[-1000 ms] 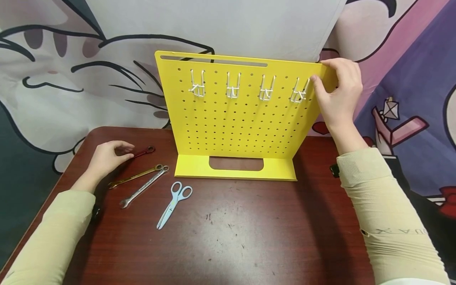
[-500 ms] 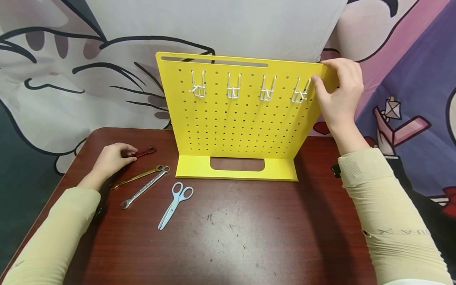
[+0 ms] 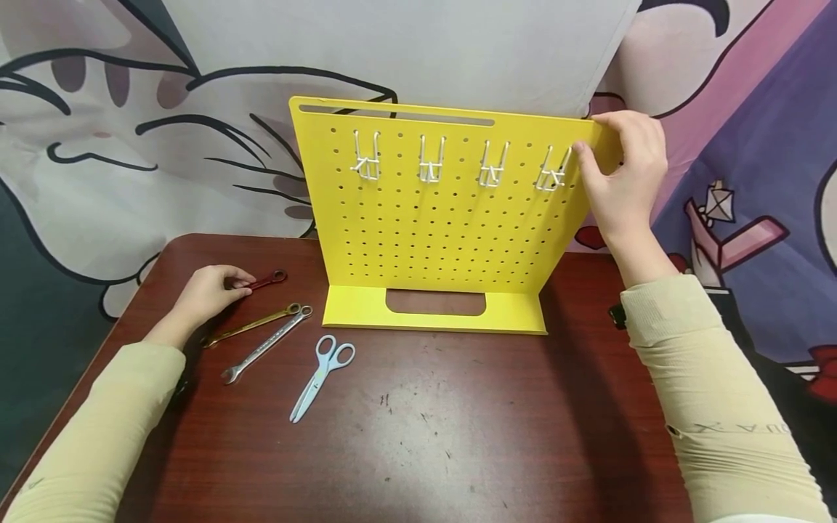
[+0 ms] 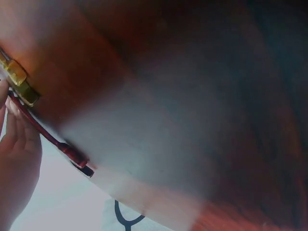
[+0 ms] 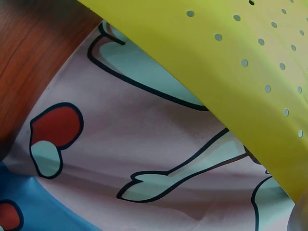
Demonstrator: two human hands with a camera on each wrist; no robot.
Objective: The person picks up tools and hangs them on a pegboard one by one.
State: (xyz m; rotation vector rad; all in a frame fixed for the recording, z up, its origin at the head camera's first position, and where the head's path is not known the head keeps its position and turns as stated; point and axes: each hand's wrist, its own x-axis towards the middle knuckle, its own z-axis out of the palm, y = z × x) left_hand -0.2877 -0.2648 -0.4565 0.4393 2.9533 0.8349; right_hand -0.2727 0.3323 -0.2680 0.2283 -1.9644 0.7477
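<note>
Hands unmoved — left hand [image 3: 208,292] pinches red wrench [image 3: 268,279], right hand [image 3: 621,178] grips yellow pegboard [image 3: 445,218] corner.

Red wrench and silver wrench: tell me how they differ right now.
The red wrench lies farthest back of the tools, with the left hand gripping its near end; the silver wrench lies untouched, nearer the scissors. The red wrench shows only its ring end, the rest hidden under the fingers, while the silver wrench shows an open jaw and a ring end. Both lie flat on the table, slanting the same way.
</note>
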